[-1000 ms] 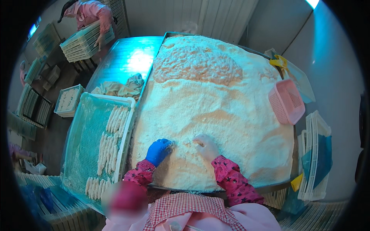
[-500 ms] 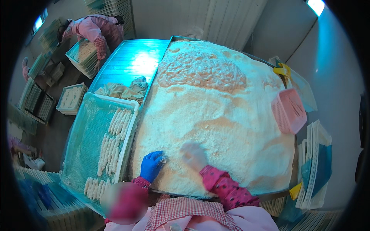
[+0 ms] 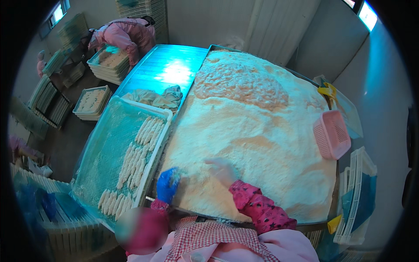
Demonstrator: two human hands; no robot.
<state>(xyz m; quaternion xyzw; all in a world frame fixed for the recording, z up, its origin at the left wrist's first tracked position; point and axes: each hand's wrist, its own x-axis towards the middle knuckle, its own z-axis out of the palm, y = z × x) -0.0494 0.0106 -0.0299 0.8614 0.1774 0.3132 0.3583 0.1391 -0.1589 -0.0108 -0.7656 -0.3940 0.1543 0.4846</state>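
My left hand (image 3: 167,186), in a blue glove, is at the near left edge of a wide bed of pale powdery coating (image 3: 262,174). Its fingers curl inward with a whitish bit at their tips, too blurred to name. My right hand (image 3: 222,172), pale and blurred, hovers over or rests on the coating to its right, fingers stretched leftward. Beside my left hand lies a white-rimmed tray (image 3: 153,174) lined with teal mesh. Coated strips (image 3: 132,165) lie in three groups along its right side. A heap of wet, pinkish raw pieces (image 3: 244,85) sits at the bed's far end.
A pink perforated basket (image 3: 331,134) stands at the bed's right edge, near a yellow-handled thing (image 3: 328,91). Crumpled cloth (image 3: 157,97) lies beyond the tray. White trays (image 3: 355,196) lean at right. A co-worker (image 3: 124,37) bends over stacked trays (image 3: 109,63) at far left.
My left hand has shifted left toward the tray, and its fingers look more curled. My right hand has moved slightly left over the coating. The whole view has swung a little.
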